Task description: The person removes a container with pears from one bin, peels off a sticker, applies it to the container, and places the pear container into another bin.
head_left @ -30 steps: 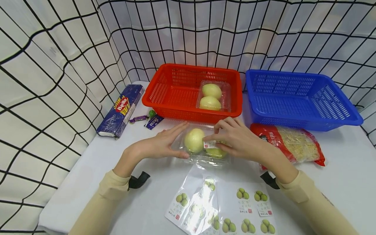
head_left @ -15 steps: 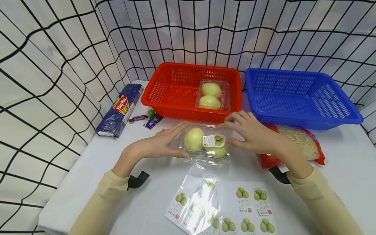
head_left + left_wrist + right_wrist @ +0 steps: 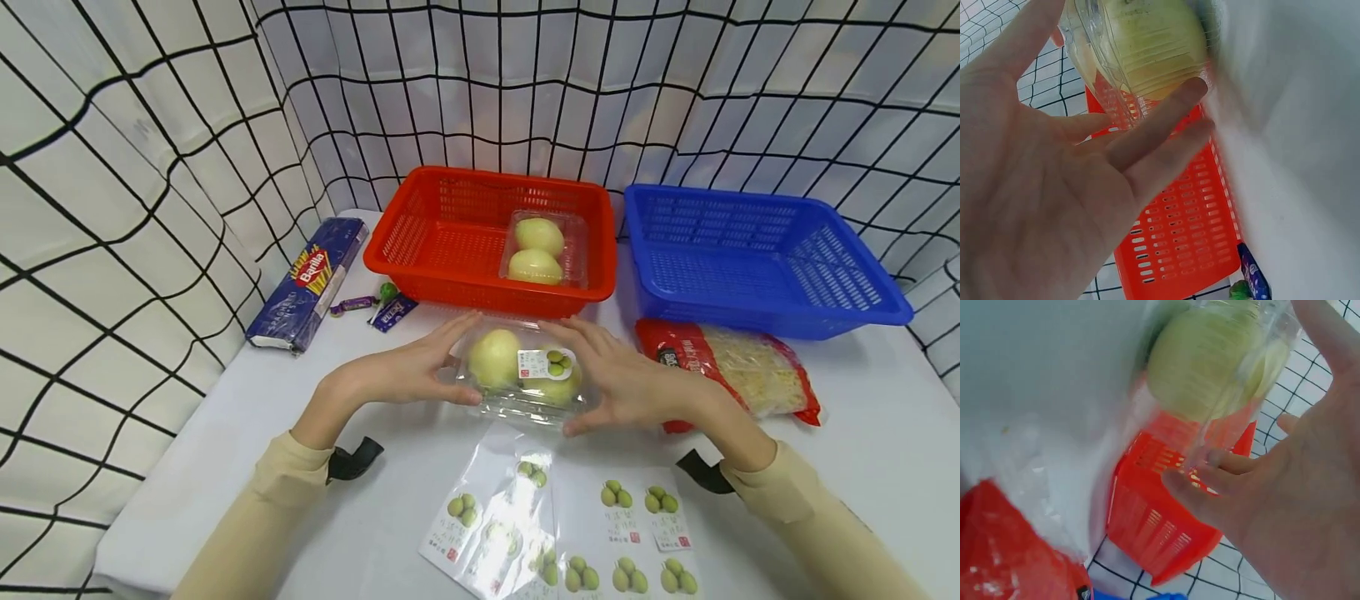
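Pasta box (image 3: 306,285) and wrapped sweets (image 3: 393,313), left of frame; noodle bag (image 3: 753,375), right; label sheets (image 3: 588,521), lower centre. Left hand (image 3: 405,367), right hand (image 3: 626,379): fingers spread wide, flanking labelled clear pack (image 3: 522,393) at centre, contact uncertain. Pack contents: two pale fruits (image 3: 495,358). Red basket (image 3: 480,292), upper centre: similar pack (image 3: 572,250). Blue basket (image 3: 750,311), upper right.

Head cam looks forward and down from above. Wrist cams sit way closer, both catching the clear pack (image 3: 525,410).

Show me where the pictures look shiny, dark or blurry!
Head view: white glare on the left sticker sheet; left wrist view: the left hand looks dim and shaded; right wrist view: the fruit looks soft and hazy behind clear plastic.
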Motion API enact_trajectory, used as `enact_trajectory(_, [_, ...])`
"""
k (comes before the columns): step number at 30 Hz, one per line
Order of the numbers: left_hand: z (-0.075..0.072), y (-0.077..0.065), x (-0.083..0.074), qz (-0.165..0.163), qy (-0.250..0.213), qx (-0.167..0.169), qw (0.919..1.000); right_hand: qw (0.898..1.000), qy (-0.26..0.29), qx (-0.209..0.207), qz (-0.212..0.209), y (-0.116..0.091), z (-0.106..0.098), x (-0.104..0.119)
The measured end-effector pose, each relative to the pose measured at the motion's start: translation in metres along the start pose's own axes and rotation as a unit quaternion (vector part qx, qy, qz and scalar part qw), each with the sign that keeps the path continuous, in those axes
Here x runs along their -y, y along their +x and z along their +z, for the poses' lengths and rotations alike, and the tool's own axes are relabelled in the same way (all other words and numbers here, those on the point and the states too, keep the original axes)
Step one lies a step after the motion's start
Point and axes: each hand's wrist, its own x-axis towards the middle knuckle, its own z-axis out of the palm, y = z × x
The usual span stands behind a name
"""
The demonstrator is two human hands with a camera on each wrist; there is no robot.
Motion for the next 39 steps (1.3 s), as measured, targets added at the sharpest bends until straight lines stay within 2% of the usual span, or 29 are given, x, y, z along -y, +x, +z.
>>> enact_trajectory(3, [0.0, 0.0, 0.0, 0.009, -0.013, -0.006, 0.9999, 1.0, -0.01, 0.007, 0.003, 0.007, 0.003, 0.007])
enact_trajectory(8, [0.002, 0.005, -0.002, 0.057, -0.031, -0.014, 0.9978, 0.999, -0.043, 0.011, 0.002, 0.022, 0.003, 0.022])
enact_trajectory(11, [0.004, 0.007, -0.003, 0.071, -0.034, -0.018, 0.9967, 0.998, -0.055, 0.015, 0.009, 0.028, 0.002, 0.028])
enact_trajectory(16, [0.005, 0.009, -0.005, 0.061, -0.023, -0.014, 0.9978, 0.995, -0.091, 0.035, 0.032, 0.035, 0.001, 0.033])
enact_trajectory(21, [0.002, 0.007, -0.007, 0.042, -0.038, -0.012, 0.9983, 0.992, -0.126, 0.004, 0.026, 0.036, 0.0, 0.032])
enact_trajectory(26, [-0.002, 0.001, -0.01, 0.029, -0.058, -0.025, 0.9976, 0.991, -0.131, -0.035, 0.017, 0.019, -0.009, 0.032])
enact_trajectory(30, [-0.006, 0.001, -0.012, 0.044, -0.058, -0.055, 0.9959, 0.988, -0.145, -0.055, 0.025, -0.003, -0.03, 0.032])
enact_trajectory(33, [-0.008, 0.001, -0.011, 0.044, -0.029, -0.075, 0.9958, 0.987, -0.139, -0.063, 0.042, -0.02, -0.049, 0.028])
enact_trajectory(36, [-0.007, 0.003, -0.009, 0.03, 0.008, -0.087, 0.9958, 0.986, -0.132, -0.066, 0.071, -0.037, -0.07, 0.02])
enact_trajectory(39, [-0.001, 0.005, -0.006, 0.016, 0.035, -0.077, 0.9963, 0.985, -0.126, -0.066, 0.094, -0.053, -0.09, 0.007])
